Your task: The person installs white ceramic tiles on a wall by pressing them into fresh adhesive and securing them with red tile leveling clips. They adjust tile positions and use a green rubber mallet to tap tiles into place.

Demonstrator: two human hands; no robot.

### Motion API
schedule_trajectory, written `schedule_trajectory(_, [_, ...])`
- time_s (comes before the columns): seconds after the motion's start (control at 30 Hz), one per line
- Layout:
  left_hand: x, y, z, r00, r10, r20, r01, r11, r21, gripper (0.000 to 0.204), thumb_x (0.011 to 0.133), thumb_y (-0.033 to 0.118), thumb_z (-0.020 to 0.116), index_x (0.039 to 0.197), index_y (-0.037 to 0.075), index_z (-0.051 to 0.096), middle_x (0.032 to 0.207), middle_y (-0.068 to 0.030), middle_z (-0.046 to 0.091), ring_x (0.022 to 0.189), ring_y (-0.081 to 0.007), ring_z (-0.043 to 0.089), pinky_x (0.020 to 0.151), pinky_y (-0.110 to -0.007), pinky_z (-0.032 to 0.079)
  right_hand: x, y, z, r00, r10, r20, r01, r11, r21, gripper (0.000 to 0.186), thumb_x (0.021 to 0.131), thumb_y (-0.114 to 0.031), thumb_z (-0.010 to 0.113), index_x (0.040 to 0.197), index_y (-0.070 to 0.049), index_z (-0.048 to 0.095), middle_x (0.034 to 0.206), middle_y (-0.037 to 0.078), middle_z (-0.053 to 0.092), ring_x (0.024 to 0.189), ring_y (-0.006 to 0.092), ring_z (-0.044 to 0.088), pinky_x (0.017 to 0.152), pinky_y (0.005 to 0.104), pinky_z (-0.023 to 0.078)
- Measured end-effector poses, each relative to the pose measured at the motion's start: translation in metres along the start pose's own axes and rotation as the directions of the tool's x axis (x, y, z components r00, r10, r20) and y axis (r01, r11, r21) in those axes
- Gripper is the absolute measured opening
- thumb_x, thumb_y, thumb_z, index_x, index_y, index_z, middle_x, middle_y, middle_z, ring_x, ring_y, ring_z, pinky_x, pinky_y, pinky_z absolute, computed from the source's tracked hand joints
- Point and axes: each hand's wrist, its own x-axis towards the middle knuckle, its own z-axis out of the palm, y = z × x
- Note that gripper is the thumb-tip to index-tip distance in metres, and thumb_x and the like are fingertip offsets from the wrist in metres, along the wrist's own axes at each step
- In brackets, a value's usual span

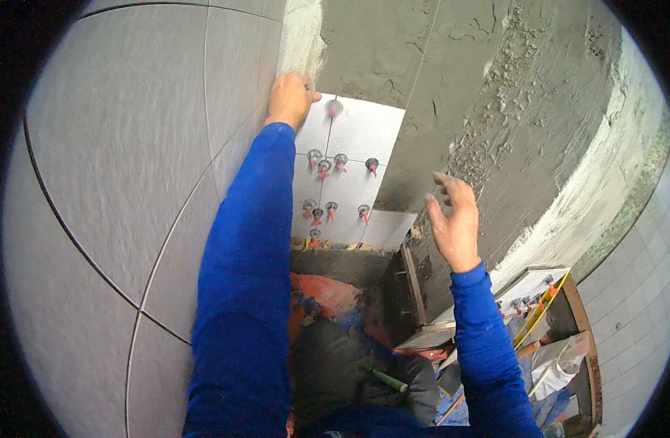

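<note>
My left hand is at the upper left corner of a light grey wall tile, with its fingers curled and thumb reaching to the tile's edge. What may be under the fingers is hidden. Several round black tile levelling spacers with red tips stand along the tile joints. A blurred round grey piece shows at the top joint. Lower and to the right, my right hand is held in front of the mortar-covered wall, fingers bent but apart, nothing in them.
Large grey tiles cover the wall at left. An opening with a wooden strip is below the light tiles. At lower right are a yellow level, a white bag and a wooden board edge. A green-handled tool lies near my legs.
</note>
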Motion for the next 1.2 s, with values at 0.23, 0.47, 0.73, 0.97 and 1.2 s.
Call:
schedule_trajectory(0.23, [0.002,-0.007,0.008,0.995,0.069,-0.067,-0.068,0.998,0.015,0.026,0.074,0.021,0.086,0.091,0.004,0.076,0.1,-0.0197,0.072,0.1,-0.0388,0.067,0.091,-0.046,0.051,0.095,0.048,0.076,0.982,0.124,0.139,-0.14,0.984,0.112,0.058,0.081,-0.015,0.072,0.135,0.002,0.059,0.126,0.024,0.064,0.116,0.0393,0.061,0.104,0.0442,0.047])
schedule_trajectory(0.47, [0.005,-0.003,0.003,0.997,-0.063,0.053,0.068,0.992,-0.102,0.024,0.074,0.02,0.086,0.09,0.004,0.078,0.104,-0.0224,0.071,0.105,-0.0381,0.067,0.093,-0.046,0.051,0.14,0.085,0.107,0.985,0.15,0.085,-0.162,0.973,0.162,0.055,0.079,-0.014,0.075,0.132,0.0,0.065,0.118,0.018,0.07,0.098,0.0269,0.068,0.09,0.0355,0.054])
schedule_trajectory(0.73, [0.002,-0.002,0.003,0.998,0.059,-0.032,-0.062,0.994,-0.091,0.023,0.075,0.019,0.086,0.088,0.003,0.076,0.094,-0.0199,0.073,0.093,-0.0359,0.07,0.083,-0.044,0.053,0.153,0.094,0.098,0.937,0.2,0.287,-0.318,0.83,0.459,0.051,0.082,-0.014,0.074,0.129,0.002,0.067,0.112,0.016,0.072,0.101,0.0223,0.067,0.093,0.0339,0.052])
schedule_trajectory(0.97, [0.004,-0.001,0.004,0.999,0.04,-0.034,-0.042,0.997,-0.057,0.02,0.073,0.018,0.087,0.086,0.006,0.076,0.098,-0.0185,0.073,0.096,-0.0362,0.069,0.087,-0.045,0.053,0.152,0.098,0.092,0.929,0.161,0.334,-0.312,0.827,0.468,0.05,0.084,-0.008,0.073,0.132,0.003,0.065,0.118,0.01,0.07,0.109,0.0176,0.061,0.102,0.0299,0.044])
schedule_trajectory(1.2, [0.003,0.004,0.002,1.0,-0.013,-0.022,0.011,0.996,-0.084,0.02,0.073,0.017,0.087,0.087,0.006,0.077,0.097,-0.0204,0.073,0.099,-0.038,0.069,0.09,-0.046,0.053,0.152,0.093,0.093,0.926,0.186,0.329,-0.334,0.81,0.483,0.055,0.081,-0.013,0.076,0.132,0.004,0.065,0.118,0.017,0.071,0.112,0.0231,0.064,0.1,0.0328,0.047])
